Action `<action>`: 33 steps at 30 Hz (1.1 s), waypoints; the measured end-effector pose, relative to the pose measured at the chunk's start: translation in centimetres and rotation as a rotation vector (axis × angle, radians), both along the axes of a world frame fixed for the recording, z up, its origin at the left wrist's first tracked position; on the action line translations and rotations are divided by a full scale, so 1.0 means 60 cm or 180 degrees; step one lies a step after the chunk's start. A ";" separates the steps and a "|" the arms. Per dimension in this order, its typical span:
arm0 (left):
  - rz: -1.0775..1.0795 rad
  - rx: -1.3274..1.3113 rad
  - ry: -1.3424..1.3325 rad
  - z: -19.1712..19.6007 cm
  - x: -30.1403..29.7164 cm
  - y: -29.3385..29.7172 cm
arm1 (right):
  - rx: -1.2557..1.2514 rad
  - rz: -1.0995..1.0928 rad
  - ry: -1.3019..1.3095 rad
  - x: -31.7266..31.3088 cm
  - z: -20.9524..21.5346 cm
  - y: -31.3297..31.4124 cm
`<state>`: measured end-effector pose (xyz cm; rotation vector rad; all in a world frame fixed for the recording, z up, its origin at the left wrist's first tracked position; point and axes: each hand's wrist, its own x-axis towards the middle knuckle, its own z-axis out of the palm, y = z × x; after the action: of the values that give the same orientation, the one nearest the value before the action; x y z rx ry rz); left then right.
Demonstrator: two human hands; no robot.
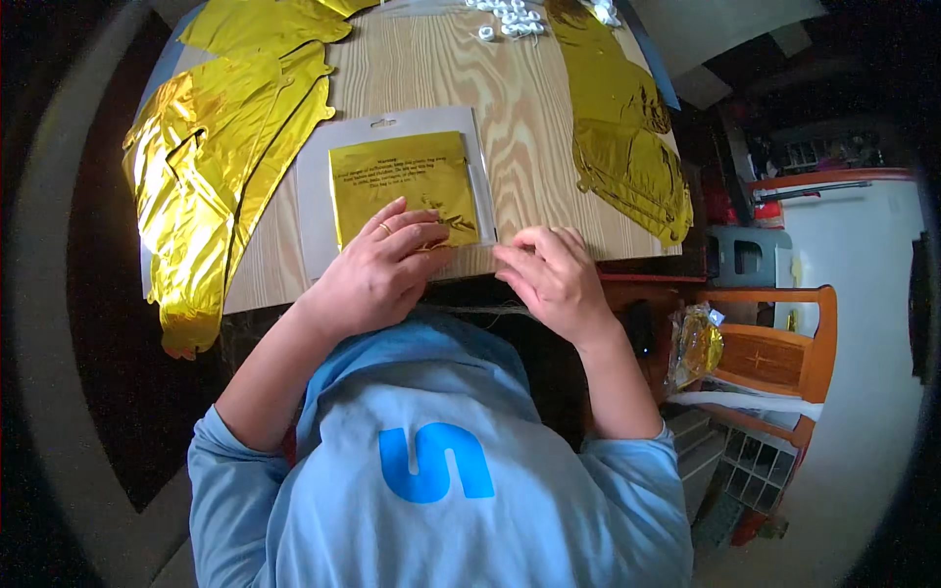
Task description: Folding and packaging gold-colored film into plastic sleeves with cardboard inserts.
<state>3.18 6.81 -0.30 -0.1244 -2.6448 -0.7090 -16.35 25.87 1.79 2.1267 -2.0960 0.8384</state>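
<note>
On the wooden table (549, 127) the left hand (377, 269) lies flat with fingers lightly spread on the near end of a clear packet holding folded gold foil (402, 181) — at twelve o'clock from it — while the right hand (549, 274), fingers curled together, pinches the packet's corner at three o'clock, gold foil balloons (211, 167) lying at nine o'clock.

packet (404, 186) on table (529, 127), foil balloons (211, 167) left
</note>
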 end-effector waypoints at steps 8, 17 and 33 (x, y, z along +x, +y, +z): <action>0.0004 0.0105 -0.0087 -0.003 0.005 0.005 | 0.0311 0.0178 0.0150 0.014 -0.003 0.001; -0.0022 0.0066 -0.0059 -0.008 0.005 0.003 | 0.0347 -0.0158 -0.0118 0.020 0.013 0.006; -0.0165 -0.0033 -0.0076 0.018 0.010 -0.001 | 0.0423 0.1135 -0.1280 0.093 0.018 0.028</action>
<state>3.78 6.72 0.77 -0.1891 -2.6770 -0.7179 -10.77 27.55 2.86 2.6415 -2.0049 1.2930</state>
